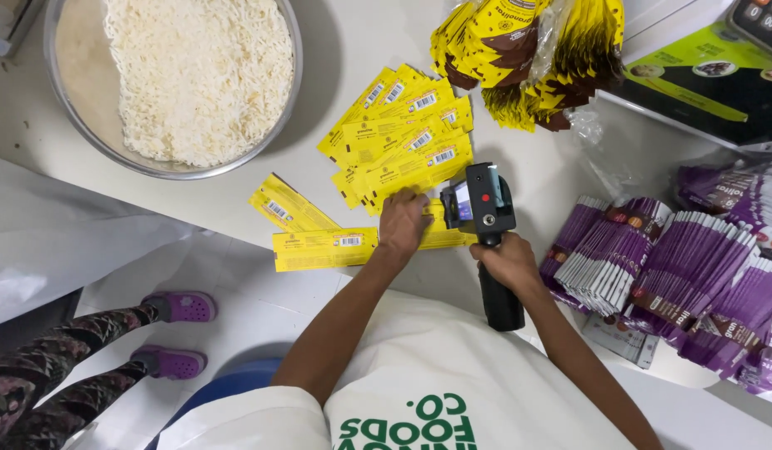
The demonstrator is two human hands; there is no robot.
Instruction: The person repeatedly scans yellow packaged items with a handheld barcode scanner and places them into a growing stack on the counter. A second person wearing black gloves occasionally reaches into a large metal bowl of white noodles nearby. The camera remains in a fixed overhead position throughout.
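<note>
My left hand (402, 222) presses flat on a long yellow pouch (323, 248) lying on the white table, fingers spread over its right part. Against that pouch's right end sits the head of a black handheld printer (481, 204) with a small screen and a red dot, and my right hand (507, 260) grips its black handle. Another yellow pouch (288, 207) lies slanted just to the left. A fan of several yellow pouches (400, 136) lies beyond my left hand.
A large metal bowl (73, 100) of white noodles stands at the back left. More yellow pouches in clear plastic (528, 54) lie at the back. Stacks of purple pouches (669, 275) fill the right. A person's legs in purple shoes (173, 333) are at the lower left.
</note>
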